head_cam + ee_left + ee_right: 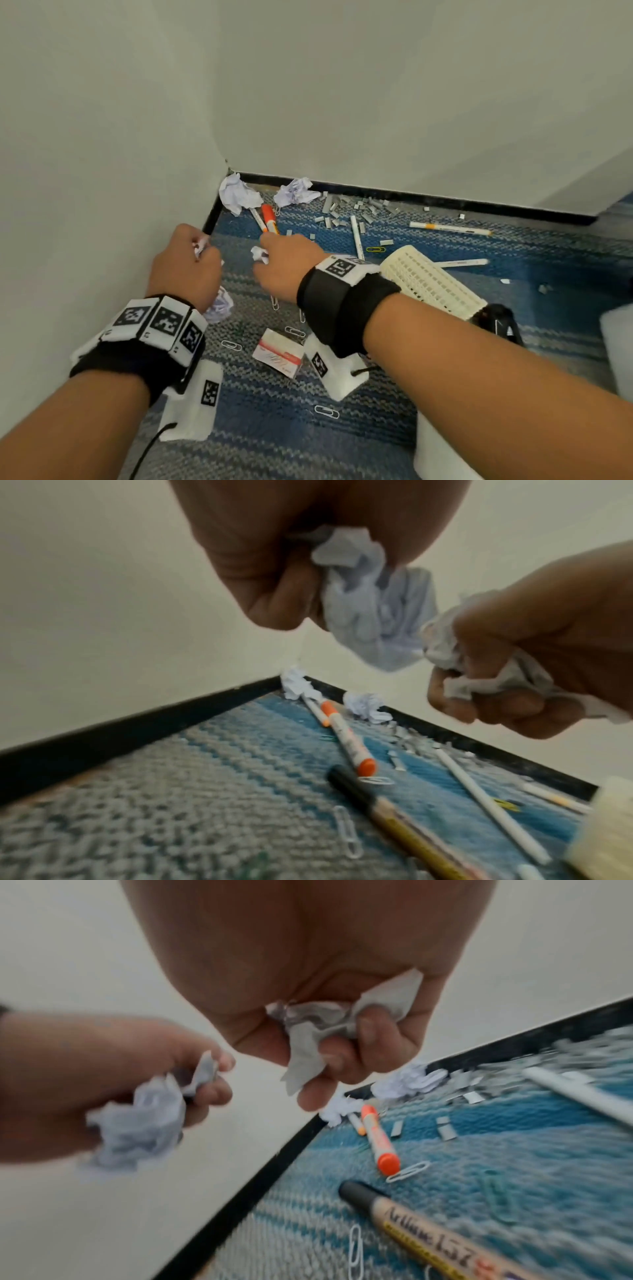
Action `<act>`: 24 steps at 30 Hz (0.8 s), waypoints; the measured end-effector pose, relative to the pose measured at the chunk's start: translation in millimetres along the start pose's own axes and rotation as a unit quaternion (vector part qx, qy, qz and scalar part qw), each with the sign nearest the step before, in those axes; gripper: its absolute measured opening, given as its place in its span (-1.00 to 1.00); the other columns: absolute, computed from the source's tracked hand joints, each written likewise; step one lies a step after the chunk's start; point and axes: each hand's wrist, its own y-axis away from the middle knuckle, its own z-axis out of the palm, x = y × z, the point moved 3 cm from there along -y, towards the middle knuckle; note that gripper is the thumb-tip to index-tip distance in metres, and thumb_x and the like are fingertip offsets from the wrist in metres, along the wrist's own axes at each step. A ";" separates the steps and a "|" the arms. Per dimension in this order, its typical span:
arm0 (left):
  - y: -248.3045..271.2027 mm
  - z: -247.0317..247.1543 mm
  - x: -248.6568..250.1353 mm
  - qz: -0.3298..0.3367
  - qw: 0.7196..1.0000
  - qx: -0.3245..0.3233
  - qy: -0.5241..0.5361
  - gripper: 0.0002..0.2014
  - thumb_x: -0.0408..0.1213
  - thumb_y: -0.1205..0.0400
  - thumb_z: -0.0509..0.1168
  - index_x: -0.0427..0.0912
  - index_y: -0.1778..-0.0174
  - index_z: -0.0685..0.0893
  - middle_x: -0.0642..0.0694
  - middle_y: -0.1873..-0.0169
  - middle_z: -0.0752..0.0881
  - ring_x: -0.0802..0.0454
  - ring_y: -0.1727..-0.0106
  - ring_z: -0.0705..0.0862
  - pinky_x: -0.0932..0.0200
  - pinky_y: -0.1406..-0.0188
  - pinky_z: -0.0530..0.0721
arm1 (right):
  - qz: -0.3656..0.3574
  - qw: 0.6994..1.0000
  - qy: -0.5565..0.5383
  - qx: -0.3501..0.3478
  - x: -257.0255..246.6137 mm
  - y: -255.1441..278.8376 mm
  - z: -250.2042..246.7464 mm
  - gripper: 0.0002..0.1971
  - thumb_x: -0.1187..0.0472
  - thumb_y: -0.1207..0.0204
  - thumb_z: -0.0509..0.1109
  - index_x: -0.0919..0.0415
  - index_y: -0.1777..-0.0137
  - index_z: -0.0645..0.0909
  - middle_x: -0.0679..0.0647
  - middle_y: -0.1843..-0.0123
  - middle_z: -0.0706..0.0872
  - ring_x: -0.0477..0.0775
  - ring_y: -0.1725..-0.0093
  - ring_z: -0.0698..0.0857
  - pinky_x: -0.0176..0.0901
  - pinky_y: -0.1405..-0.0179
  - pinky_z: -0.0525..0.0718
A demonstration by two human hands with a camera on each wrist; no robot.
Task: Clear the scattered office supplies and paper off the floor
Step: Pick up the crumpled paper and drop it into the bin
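My left hand point(191, 263) grips a crumpled ball of bluish-white paper point(377, 610) above the carpet by the left wall. Just to its right, my right hand point(284, 263) clutches another crumpled paper point(329, 1031). Two more paper balls lie in the corner, one point(238, 193) against the skirting and one point(296, 192) beside it. An orange-capped marker point(269, 219) and a thin pen point(257, 219) lie below them. A black-capped marker point(428, 1229) rests under my hands. Staple strips point(349, 209), white pens point(356, 236) and paper clips point(327, 411) are strewn over the blue carpet.
A cream mesh pen holder point(428, 281) lies tipped on its side at the right. A small red-and-white box point(279, 353) sits on the carpet near my wrists. White walls meet in a corner with black skirting point(411, 198). A yellow paper clip point(373, 249) lies near the holder.
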 end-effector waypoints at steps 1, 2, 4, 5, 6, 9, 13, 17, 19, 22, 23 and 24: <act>5.9 2.9 11.4 0.016 1.000 -0.013 0.018 -0.93 -0.33 -0.60 0.12 -0.11 0.07 0.48 -0.18 0.32 0.58 -0.20 0.28 0.51 0.08 0.23 0.41 | 0.016 0.999 -0.027 0.017 6.7 13.3 -11.1 -0.89 0.12 -0.60 0.16 0.14 0.00 0.41 0.13 0.16 0.51 0.23 0.14 0.52 -0.12 0.30 0.34; 12.4 5.7 24.7 0.036 0.998 -0.027 0.038 -0.90 -0.32 -0.62 0.10 -0.08 0.07 0.51 -0.14 0.34 0.58 -0.17 0.32 0.51 0.09 0.26 0.42 | 0.029 0.997 -0.058 0.030 13.0 27.8 -21.8 -0.88 0.15 -0.61 0.16 0.15 -0.07 0.38 0.11 0.18 0.50 0.20 0.19 0.49 -0.13 0.28 0.33; 27.2 10.2 56.9 0.083 0.992 -0.061 0.073 -0.85 -0.11 -0.68 0.10 0.02 0.10 0.56 -0.06 0.33 0.59 -0.07 0.34 0.54 0.08 0.25 0.48 | 0.037 0.989 -0.128 0.064 23.4 62.1 -42.9 -0.84 0.28 -0.58 0.14 0.12 -0.13 0.33 0.07 0.33 0.46 0.13 0.36 0.43 -0.11 0.34 0.32; 35.3 11.5 76.0 0.107 0.987 -0.077 0.087 -0.74 0.06 -0.68 0.07 0.06 0.14 0.59 -0.01 0.33 0.60 -0.01 0.35 0.55 0.09 0.25 0.49 | 0.032 0.983 -0.156 0.090 26.5 81.8 -55.2 -0.78 0.34 -0.56 0.13 0.08 -0.14 0.35 0.09 0.38 0.45 0.11 0.43 0.41 -0.10 0.40 0.33; 44.3 11.5 96.1 0.130 0.983 -0.090 0.095 -0.63 0.19 -0.64 0.03 0.06 0.19 0.61 0.03 0.34 0.62 0.04 0.35 0.55 0.11 0.27 0.48 | 0.026 0.976 -0.177 0.121 28.3 102.3 -68.0 -0.73 0.38 -0.55 0.12 0.03 -0.14 0.38 0.13 0.37 0.49 0.13 0.46 0.42 -0.09 0.41 0.35; 82.6 2.9 170.3 0.230 0.962 -0.089 0.116 -0.57 0.26 -0.49 0.09 0.02 0.46 0.58 -0.07 0.35 0.63 -0.01 0.35 0.57 0.20 0.33 0.42 | -0.009 0.947 -0.237 0.216 28.9 176.4 -114.0 -0.70 0.47 -0.55 0.11 0.01 0.12 0.46 -0.09 0.30 0.60 0.11 0.37 0.51 -0.12 0.32 0.46; 150.7 -13.5 262.5 0.400 0.902 -0.068 0.149 -0.40 0.31 -0.46 0.19 -0.22 0.51 0.55 -0.26 0.41 0.57 -0.02 0.34 0.51 0.19 0.38 0.29 | -0.053 0.910 -0.242 0.333 25.2 290.2 -170.6 -0.75 0.53 -0.48 0.14 0.15 0.20 0.41 0.27 0.25 0.52 0.10 0.34 0.40 -0.16 0.36 0.35; 206.0 -17.8 332.8 0.423 0.873 -0.087 0.225 -0.35 0.27 -0.54 0.10 -0.35 0.47 0.39 -0.16 0.47 0.42 0.03 0.42 0.39 0.23 0.33 0.37 | -0.065 0.856 -0.241 0.453 13.9 380.3 -205.6 -0.74 0.37 -0.54 0.25 0.01 0.22 0.32 0.31 0.22 0.46 0.29 0.31 0.42 -0.01 0.45 0.40; 229.6 -9.8 365.5 0.421 0.858 -0.122 0.267 -0.36 0.22 -0.58 0.14 -0.31 0.52 0.26 -0.06 0.53 0.35 0.00 0.45 0.32 0.09 0.38 0.30 | -0.034 0.840 -0.200 0.504 15.9 411.9 -215.4 -0.76 0.20 -0.48 0.32 -0.07 0.23 0.30 0.26 0.23 0.44 0.23 0.39 0.43 0.00 0.52 0.43; 261.1 3.7 406.6 0.412 0.840 -0.163 0.314 -0.41 0.20 -0.56 0.21 -0.09 0.62 0.17 0.06 0.71 0.20 0.07 0.53 0.24 0.18 0.48 0.25 | 0.045 0.813 -0.160 0.558 29.8 447.7 -224.4 -0.77 -0.06 -0.40 0.32 -0.11 0.17 0.29 -0.02 0.31 0.37 -0.12 0.40 0.39 -0.26 0.42 0.36; 270.4 7.4 417.1 0.414 0.835 -0.174 0.319 -0.42 0.20 -0.56 0.21 -0.06 0.61 0.16 0.06 0.72 0.19 0.08 0.54 0.23 0.23 0.51 0.24 | 0.068 0.803 -0.163 0.569 36.2 455.9 -225.8 -0.75 -0.15 -0.39 0.29 -0.11 0.14 0.28 -0.11 0.28 0.34 -0.14 0.33 0.39 -0.28 0.35 0.32; 280.3 10.0 426.1 0.419 0.832 -0.177 0.317 -0.44 0.20 -0.57 0.18 -0.06 0.59 0.17 0.06 0.69 0.20 0.10 0.54 0.23 0.28 0.54 0.22 | 0.095 0.792 -0.166 0.581 42.6 463.3 -226.9 -0.72 -0.24 -0.38 0.24 -0.13 0.13 0.28 -0.15 0.22 0.34 -0.13 0.24 0.41 -0.29 0.29 0.31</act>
